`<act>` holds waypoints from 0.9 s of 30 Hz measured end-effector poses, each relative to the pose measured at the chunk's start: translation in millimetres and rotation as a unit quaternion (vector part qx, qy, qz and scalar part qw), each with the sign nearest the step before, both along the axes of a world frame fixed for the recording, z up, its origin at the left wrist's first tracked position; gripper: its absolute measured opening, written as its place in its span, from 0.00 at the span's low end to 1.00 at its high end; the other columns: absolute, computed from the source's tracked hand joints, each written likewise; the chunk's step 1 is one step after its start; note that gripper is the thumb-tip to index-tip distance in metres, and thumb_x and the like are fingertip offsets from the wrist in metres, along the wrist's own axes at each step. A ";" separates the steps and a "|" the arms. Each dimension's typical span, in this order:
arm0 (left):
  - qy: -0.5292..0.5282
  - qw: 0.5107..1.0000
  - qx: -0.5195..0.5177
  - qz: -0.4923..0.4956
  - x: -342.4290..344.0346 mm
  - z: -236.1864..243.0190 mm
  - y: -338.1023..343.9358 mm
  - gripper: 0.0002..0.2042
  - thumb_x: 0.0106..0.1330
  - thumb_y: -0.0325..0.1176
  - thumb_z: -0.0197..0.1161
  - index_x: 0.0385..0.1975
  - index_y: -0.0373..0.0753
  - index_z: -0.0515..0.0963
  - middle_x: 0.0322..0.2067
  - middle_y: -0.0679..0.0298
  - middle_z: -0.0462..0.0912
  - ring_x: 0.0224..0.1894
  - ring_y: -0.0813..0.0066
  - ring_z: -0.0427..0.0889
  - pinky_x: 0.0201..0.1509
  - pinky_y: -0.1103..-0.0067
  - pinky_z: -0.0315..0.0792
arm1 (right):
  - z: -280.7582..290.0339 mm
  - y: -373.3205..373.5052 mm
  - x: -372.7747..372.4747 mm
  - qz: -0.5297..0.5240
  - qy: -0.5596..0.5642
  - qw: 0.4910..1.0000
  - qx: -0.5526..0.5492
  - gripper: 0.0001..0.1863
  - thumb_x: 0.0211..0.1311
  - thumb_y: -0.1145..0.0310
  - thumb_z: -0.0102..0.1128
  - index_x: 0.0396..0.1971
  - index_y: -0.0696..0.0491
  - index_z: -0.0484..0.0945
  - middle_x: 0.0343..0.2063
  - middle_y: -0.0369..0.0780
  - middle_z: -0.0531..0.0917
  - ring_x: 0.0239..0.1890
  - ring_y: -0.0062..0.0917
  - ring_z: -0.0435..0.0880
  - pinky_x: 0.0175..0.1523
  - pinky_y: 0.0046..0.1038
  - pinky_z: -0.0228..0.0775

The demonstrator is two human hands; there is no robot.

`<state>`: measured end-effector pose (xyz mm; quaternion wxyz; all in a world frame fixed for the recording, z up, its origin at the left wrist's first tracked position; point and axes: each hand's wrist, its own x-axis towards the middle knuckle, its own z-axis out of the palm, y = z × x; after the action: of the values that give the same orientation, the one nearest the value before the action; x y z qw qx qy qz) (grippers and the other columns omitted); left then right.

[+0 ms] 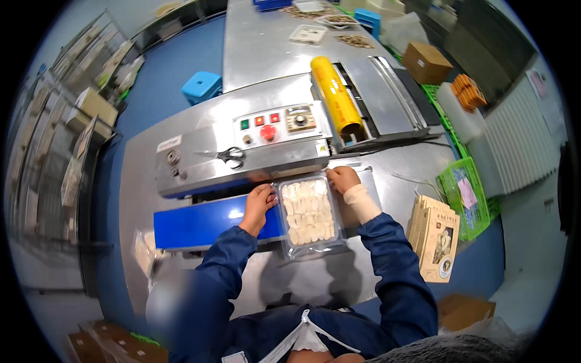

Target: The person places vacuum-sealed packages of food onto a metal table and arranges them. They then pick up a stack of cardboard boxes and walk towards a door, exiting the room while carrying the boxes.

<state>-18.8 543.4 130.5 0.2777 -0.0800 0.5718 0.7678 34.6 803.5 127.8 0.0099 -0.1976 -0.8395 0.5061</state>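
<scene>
A clear plastic pack [310, 213] holds rows of pale, cream-coloured slices; their exact kind I cannot tell. It lies at the right end of a blue conveyor belt [200, 222], in front of a steel band sealer [242, 166]. My left hand [259, 204] pinches the pack's upper left corner, while my right hand [345, 180] grips the upper right corner. The far edge of the pack sits close to the sealer's front; whether it is inside the machine I cannot make out. Black-handled scissors [232, 157] rest on top of the sealer.
A wrapping machine with a yellow film roll [336, 95] stands beyond, on the steel table [266, 54]. Flat printed cartons [433, 236] are stacked at right, beside a green basket [466, 196]. Another bagged pack [147, 251] lies at left. A blue stool [201, 86] stands farther off.
</scene>
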 end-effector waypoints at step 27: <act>0.040 0.634 -0.700 0.326 172.1 -154.2 -622.8 0.21 0.50 0.44 0.60 0.39 0.35 0.74 0.42 0.53 0.73 0.49 0.55 0.67 0.55 0.68 0.59 | 90.5 -431.0 92.7 0.398 0.072 0.912 -0.072 0.06 0.56 0.76 0.52 0.32 0.61 0.75 0.25 0.42 0.78 0.26 0.23 0.78 0.32 0.21 0.69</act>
<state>153.3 -79.4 -23.7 -0.1538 -0.4007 0.8851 0.1799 127.4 372.6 218.3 -0.1466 0.1896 -0.8069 0.5399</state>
